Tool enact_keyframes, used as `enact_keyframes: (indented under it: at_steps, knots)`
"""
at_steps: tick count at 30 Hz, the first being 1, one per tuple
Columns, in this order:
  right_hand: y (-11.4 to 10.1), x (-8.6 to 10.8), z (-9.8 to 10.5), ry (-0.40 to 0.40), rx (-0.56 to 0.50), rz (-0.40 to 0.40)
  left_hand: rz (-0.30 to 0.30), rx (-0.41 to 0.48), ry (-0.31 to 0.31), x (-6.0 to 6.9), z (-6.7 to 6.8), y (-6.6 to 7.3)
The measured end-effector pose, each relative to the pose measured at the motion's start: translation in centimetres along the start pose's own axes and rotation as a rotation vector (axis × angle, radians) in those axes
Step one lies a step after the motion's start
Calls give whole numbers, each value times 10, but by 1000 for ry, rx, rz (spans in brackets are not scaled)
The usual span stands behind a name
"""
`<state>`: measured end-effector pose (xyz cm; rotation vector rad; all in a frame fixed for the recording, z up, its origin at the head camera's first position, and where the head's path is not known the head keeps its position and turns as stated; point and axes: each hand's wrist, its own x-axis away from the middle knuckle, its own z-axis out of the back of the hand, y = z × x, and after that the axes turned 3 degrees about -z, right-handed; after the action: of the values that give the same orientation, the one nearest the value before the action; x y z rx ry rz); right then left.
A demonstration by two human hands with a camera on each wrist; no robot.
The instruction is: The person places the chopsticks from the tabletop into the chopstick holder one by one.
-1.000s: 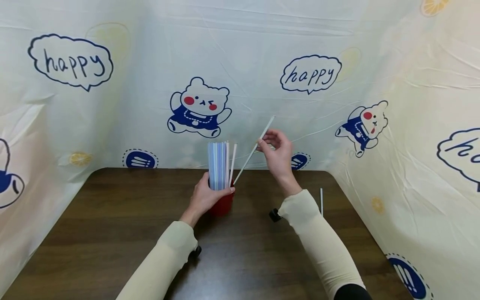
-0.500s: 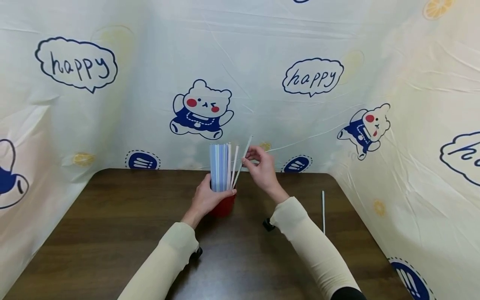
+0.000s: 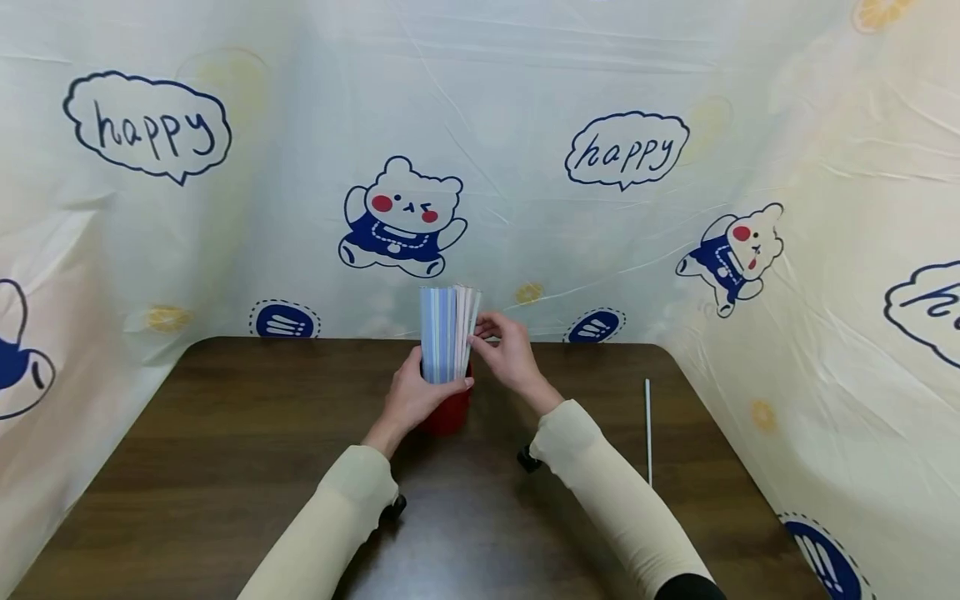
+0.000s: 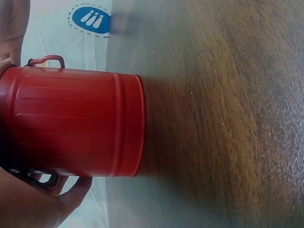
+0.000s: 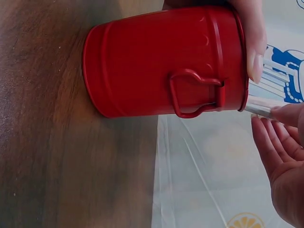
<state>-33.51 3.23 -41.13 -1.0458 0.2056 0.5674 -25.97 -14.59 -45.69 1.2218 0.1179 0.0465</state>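
Note:
A red metal bucket [image 3: 447, 415] with small side handles stands upright on the table, as the left wrist view also shows the bucket [image 4: 71, 123]. Many thin straws [image 3: 438, 333], blue, white and pale pink, rise out of it. My left hand [image 3: 416, 396] holds the bucket around its upper part, the thumb lying along the rim in front of the straws. At the right side of the bunch my right hand [image 3: 510, 357] pinches a pale straw [image 5: 259, 110] between thumb and fingertips. That straw's lower end is inside the bucket, hidden by its wall.
One pale straw [image 3: 648, 429] lies on the dark wooden table [image 3: 225, 467] at the right, its near end behind my right sleeve. A printed cloth [image 3: 510, 83] hangs behind the table and along its sides.
My right hand has moved left and down, bringing its straw from a slant to nearly upright beside the bunch. The left hand has stayed on the bucket.

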Motion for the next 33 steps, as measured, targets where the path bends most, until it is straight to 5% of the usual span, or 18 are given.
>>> enact_keyframes:
  at_steps: [15,22,33]
  knots:
    - [15,10,46,-13,127,-67,21,0,-20,0,0,2]
    - [49,17,79,21,208,-114,20,7,-15,1,0,2]
    - [118,49,149,-1,477,-368,27,-1,-33,0,1,2]
